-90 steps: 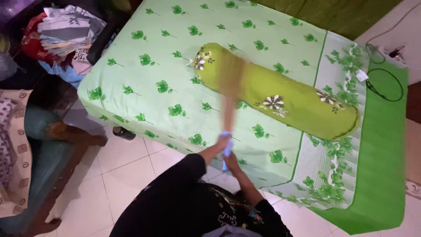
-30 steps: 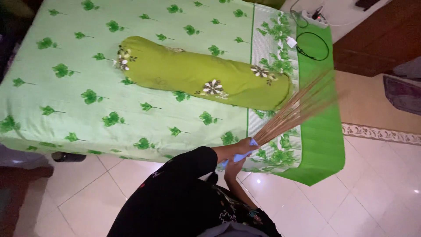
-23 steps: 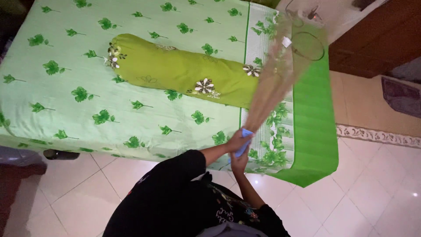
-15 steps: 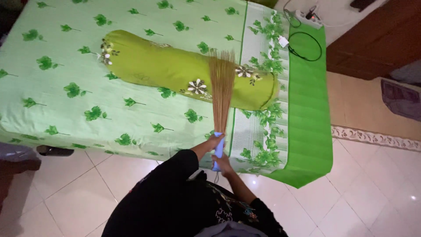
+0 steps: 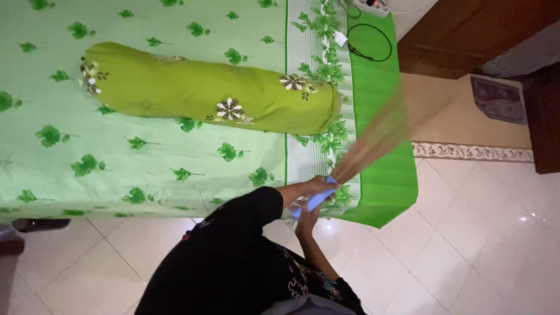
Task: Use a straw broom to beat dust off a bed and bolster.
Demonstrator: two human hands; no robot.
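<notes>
Both my hands grip the blue handle (image 5: 315,201) of a stick broom. My left hand (image 5: 315,185) is the upper one on the handle, and my right hand (image 5: 305,214) is at its lower end. The brown bristles (image 5: 373,143) are blurred and fan up and to the right over the bright green striped cloth (image 5: 379,76) at the bed's right end. A long green bolster (image 5: 192,96) with flower patterns lies across the light green leaf-print sheet (image 5: 146,151), left of the bristles.
A black cable (image 5: 368,42) and a power strip (image 5: 373,4) lie at the far right corner of the bed. Dark wooden furniture (image 5: 466,29) and a small mat (image 5: 499,99) are on the right. I stand on a white tiled floor (image 5: 466,233).
The broom swung from over the bolster's right end toward the right, over the green striped cloth. Both hands stayed on the handle, and the view shifted right along the bed.
</notes>
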